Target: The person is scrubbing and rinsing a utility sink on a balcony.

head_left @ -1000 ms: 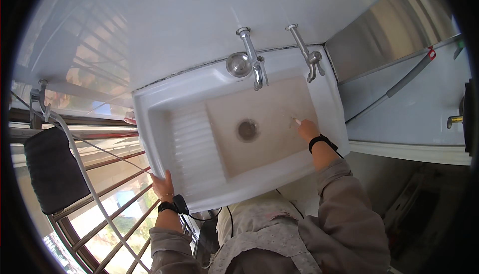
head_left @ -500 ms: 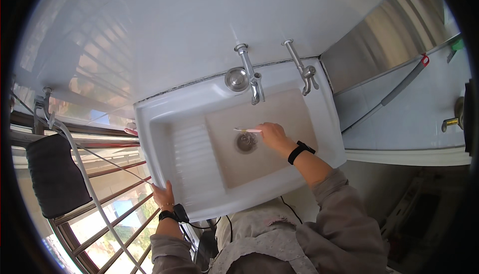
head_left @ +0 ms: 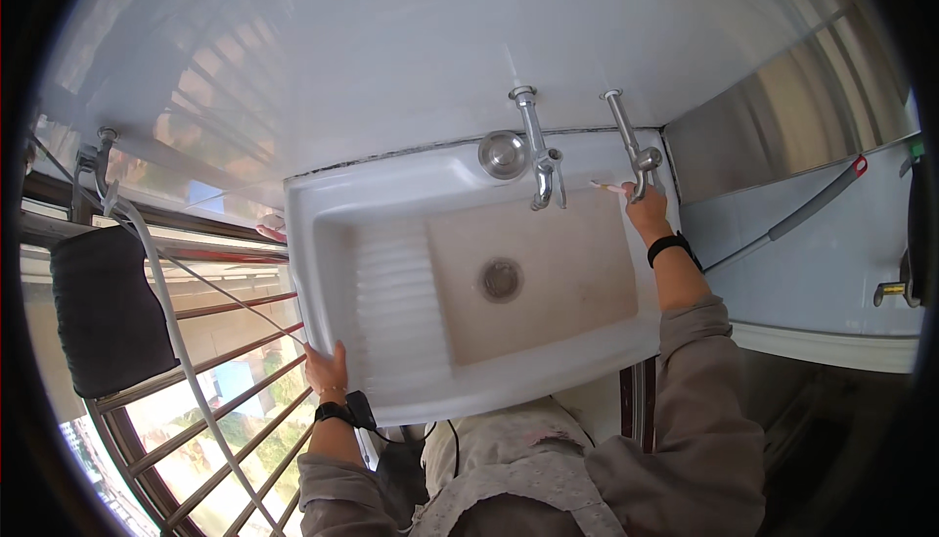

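Note:
A white sink [head_left: 381, 395] with a ribbed washboard slope [head_left: 396, 292] on its left side lies before me. My right hand [head_left: 647, 212] is at the far right corner, closed around a slim brush [head_left: 613, 188] with a pale pink handle, its tip pointing left. That hand is right under the right tap [head_left: 641, 160]; whether the fingers touch the tap I cannot tell. My left hand [head_left: 326, 373] grips the sink's left rim, thumb up, the other fingers partly hidden. The round drain [head_left: 500, 281] shows in the basin floor, away from both hands.
A second tap [head_left: 539, 151] reaches over the back rim beside a round metal strainer cup [head_left: 503, 156]. On the left are a white hose [head_left: 176, 327], a dark cushion-like pad [head_left: 110, 317] and window bars [head_left: 196, 410]. A grey-handled tool [head_left: 817, 204] leans at the right.
My right hand has carried the brush from over the drain to the right tap at the back. Water seen at the drain earlier no longer shows. The whole view has shifted somewhat; the left hand stays at the rim.

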Available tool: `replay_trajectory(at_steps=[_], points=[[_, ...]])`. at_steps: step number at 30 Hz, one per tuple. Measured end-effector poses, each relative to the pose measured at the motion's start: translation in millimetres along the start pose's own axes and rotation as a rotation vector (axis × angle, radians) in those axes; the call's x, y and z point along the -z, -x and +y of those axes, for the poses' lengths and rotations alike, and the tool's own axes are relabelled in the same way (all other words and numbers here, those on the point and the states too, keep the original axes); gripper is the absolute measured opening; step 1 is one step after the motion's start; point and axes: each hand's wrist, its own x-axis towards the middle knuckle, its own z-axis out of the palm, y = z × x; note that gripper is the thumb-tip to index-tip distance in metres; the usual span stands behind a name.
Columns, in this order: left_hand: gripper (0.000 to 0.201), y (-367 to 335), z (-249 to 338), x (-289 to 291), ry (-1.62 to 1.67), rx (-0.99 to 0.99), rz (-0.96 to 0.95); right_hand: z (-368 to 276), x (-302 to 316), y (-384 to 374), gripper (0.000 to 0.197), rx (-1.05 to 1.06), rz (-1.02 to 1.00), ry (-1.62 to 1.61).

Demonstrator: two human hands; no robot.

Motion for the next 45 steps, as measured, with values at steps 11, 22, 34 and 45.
replay_trajectory(at_steps=[11,22,34,45], points=[[0.068,-1,-8,2,0.010,0.045,-0.058,-70,21,-22,0.015,0.369,0.002,0.016],[0.071,-1,-10,1,0.045,0.048,-0.060,-105,18,-19,0.011,0.380,-0.028,-0.054],[0.068,-3,8,19,0.102,0.059,-0.151,-171,-116,95,0.022,-0.450,-0.487,-0.463],[0.055,-1,-3,15,0.077,0.072,-0.107,-379,-55,85,0.026,0.164,-0.549,-0.916]])
